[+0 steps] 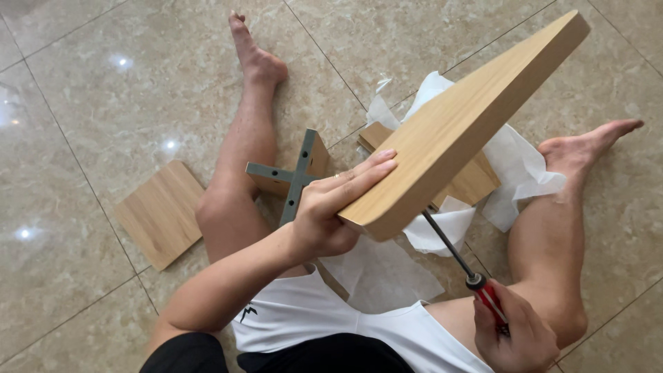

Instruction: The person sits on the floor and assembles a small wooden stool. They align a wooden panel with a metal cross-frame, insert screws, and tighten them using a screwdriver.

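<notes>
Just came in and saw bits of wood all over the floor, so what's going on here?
A person sits on the tiled floor with legs spread. The left hand steadies a long wooden board, tilted up off the floor. The right hand grips a red-handled screwdriver, its shaft running up under the board's near end. Between the legs lie white wrapping sheets, another wooden piece and a grey metal bracket. A small wooden panel lies apart, beside the left leg.
</notes>
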